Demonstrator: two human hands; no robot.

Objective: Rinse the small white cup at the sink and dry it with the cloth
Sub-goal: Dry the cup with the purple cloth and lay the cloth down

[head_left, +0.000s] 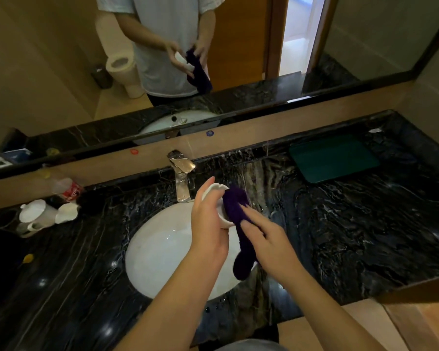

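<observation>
The left hand (208, 231) is gripping the small white ceramic cup (217, 206) over the oval white sink basin (160, 252). The right hand (266, 239) is pinching the dark purple fuzzy cloth (236, 214), pressing it against the cup's side, beside the chrome faucet (181, 178) on the black marble tabletop (352, 224)

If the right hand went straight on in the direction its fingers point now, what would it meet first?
The right hand points up-left into the purple cloth, which it already holds; just behind that comes the small white cup. Depth looks short.

Head camera looks steeply down, close over the sink (147, 252) and mirror (61, 59)
</observation>
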